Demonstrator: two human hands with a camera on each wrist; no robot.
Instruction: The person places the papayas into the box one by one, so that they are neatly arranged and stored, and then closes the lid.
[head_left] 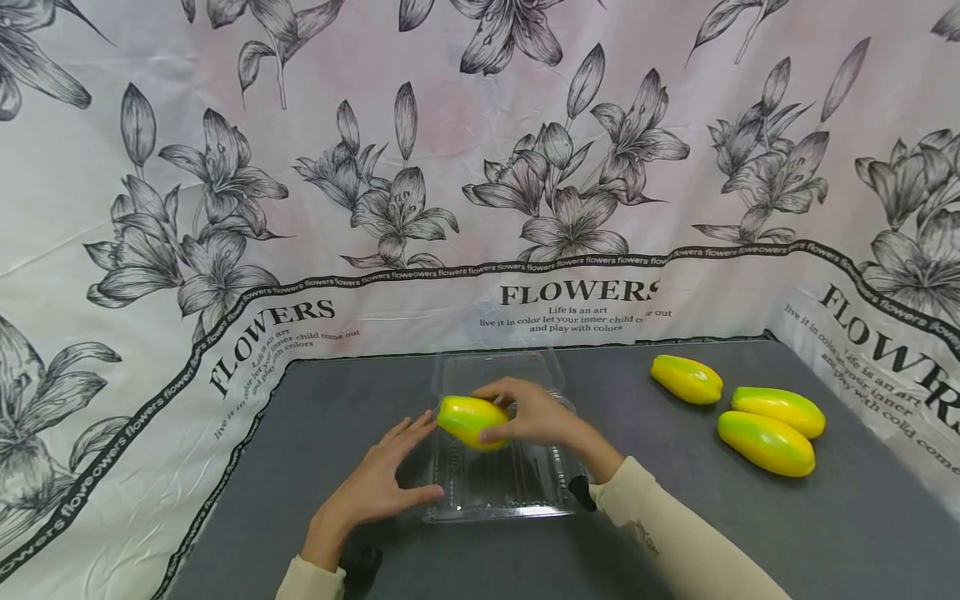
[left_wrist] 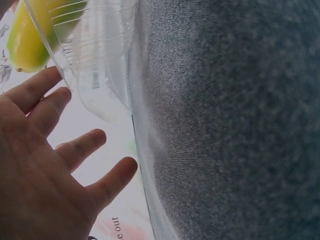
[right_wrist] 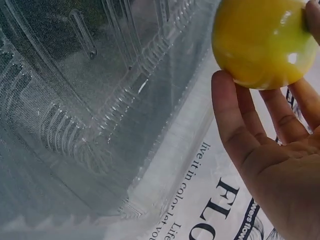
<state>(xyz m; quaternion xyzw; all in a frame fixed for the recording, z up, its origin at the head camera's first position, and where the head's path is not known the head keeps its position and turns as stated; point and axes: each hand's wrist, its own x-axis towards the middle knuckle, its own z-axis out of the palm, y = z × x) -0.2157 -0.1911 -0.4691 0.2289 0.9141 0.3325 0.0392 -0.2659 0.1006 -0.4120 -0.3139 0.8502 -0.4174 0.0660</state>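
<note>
My right hand (head_left: 534, 412) grips a glossy yellow-green papaya (head_left: 463, 419) above a clear plastic clamshell box (head_left: 491, 496). In the right wrist view, the fingers and thumb hold the rounded end of the papaya (right_wrist: 262, 45), with the ribbed wall of the box (right_wrist: 145, 70) below and beside it. At the left side of the box, my left hand (head_left: 378, 483) is spread, its fingers extended. From the left wrist, the left hand (left_wrist: 47, 150) has its upper fingertips at the box's clear edge; whether they touch it is hard to tell. It holds nothing.
A single papaya (head_left: 686, 379) lies on the grey tabletop (head_left: 637, 533) at the right, near two others side by side, a rear papaya (head_left: 783, 408) and a front papaya (head_left: 765, 444). The box's raised lid (head_left: 498, 367) leans toward the flower-printed cloth (head_left: 420, 308) behind.
</note>
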